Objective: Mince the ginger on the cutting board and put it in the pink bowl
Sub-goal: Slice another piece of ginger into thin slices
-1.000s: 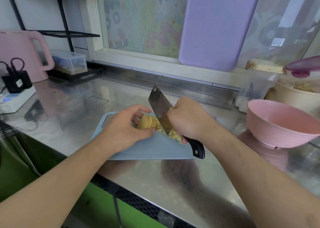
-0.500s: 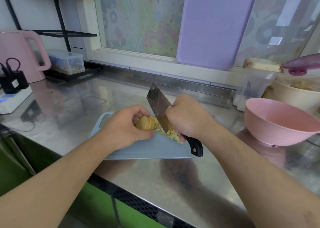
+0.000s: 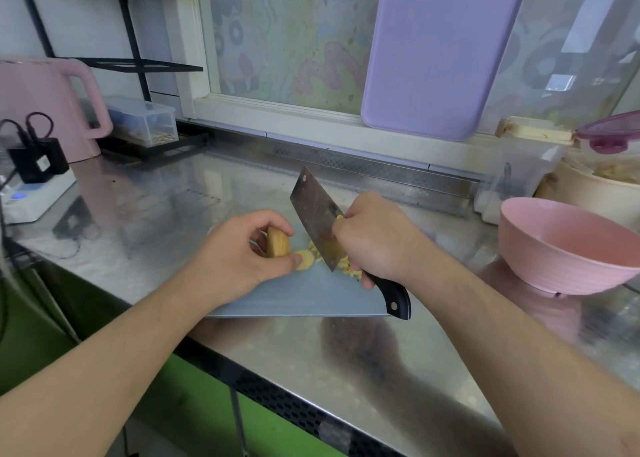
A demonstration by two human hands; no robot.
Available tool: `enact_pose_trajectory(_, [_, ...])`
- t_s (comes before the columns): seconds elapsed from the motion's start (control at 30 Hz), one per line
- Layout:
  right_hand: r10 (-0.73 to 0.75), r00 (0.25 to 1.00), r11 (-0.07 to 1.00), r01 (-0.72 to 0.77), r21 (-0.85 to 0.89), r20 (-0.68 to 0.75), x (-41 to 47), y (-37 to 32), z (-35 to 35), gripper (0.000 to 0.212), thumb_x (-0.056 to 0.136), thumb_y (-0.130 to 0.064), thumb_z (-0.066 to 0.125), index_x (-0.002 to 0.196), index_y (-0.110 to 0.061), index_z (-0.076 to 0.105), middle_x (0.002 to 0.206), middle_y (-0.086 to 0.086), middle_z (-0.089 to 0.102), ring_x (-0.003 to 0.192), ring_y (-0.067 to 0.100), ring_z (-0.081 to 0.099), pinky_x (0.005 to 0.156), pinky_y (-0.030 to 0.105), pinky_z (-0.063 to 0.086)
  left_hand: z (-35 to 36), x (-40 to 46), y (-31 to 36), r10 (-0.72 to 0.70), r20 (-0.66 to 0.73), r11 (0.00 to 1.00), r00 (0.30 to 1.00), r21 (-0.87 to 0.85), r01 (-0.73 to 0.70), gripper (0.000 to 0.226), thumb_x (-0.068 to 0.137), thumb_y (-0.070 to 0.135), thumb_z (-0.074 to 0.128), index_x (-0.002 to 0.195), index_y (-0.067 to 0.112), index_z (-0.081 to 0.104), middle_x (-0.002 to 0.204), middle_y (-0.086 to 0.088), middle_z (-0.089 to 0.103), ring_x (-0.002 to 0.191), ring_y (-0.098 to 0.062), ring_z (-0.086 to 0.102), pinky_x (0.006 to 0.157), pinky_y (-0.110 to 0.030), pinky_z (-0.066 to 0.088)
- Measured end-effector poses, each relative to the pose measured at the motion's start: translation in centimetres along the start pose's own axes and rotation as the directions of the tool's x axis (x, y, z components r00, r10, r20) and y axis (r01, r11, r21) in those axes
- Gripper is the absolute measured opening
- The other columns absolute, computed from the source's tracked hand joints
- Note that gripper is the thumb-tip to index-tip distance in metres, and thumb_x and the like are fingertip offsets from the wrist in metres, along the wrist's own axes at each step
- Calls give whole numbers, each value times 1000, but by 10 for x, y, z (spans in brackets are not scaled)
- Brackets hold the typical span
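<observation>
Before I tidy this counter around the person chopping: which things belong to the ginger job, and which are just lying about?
In use:
ginger piece, held by the left hand
cleaver, gripped by the right hand
cut ginger slices
blue cutting board
pink bowl

Lying about:
pink kettle
clear lidded box
purple board leaning at the window
power strip

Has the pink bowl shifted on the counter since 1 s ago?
No. The pink bowl sits at the same spot before the cream pot at the counter's right end; its slight drift in frame matches the camera's own motion.
</observation>
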State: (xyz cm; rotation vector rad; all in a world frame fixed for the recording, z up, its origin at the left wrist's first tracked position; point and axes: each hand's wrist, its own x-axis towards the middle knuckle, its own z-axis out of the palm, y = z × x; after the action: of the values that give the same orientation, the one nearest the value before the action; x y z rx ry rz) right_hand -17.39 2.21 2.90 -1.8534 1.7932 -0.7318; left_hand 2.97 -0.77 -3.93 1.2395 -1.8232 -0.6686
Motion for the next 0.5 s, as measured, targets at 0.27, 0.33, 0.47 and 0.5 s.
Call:
enact_pose_trajectory(0.27, [2, 1000, 1000, -2, -30, -9, 2, 2, 1, 16, 85, -5, 46, 70, -3, 49, 59, 18, 57, 30, 25, 58, 49, 34, 45, -3, -4, -2, 36, 4, 990, 999, 137, -36, 40, 69, 44, 95, 97, 34, 69, 88, 8, 74, 79, -13, 67, 75, -29, 55])
enact_pose_trajectory(0.33, [3, 1000, 1000, -4, -29, -8, 2, 2, 1, 16, 85, -6, 46, 70, -3, 49, 59, 20, 58, 30, 26, 58, 49, 34, 46, -8, -9, -6, 55, 0, 961, 998, 273, -53, 41, 71, 56, 89, 99, 39, 66, 95, 18, 73, 90, -3, 65, 78, -22, 52])
enact_pose_trajectory(0.47, [-3, 1000, 999, 2, -36, -8, 1, 3, 1, 15, 83, -7, 44, 69, -3, 50, 56, 20, 57, 32, 27, 60, 50, 36, 47, -16, -16, -9, 16, 7, 940, 1000, 340, -18, 38, 78, 64, 78, 102, 40, 60, 108, 26, 71, 103, 6, 63, 88, -28, 53])
enact_pose_trajectory(0.5, [-7, 1000, 999, 6, -41, -10, 1, 2, 1, 16, 83, -7, 44, 69, -3, 50, 55, 19, 56, 32, 28, 60, 50, 36, 47, -16, -16, -9, 6, 6, 939, 1000, 345, -8, 39, 78, 65, 77, 103, 41, 59, 112, 27, 70, 106, 6, 62, 90, -29, 53])
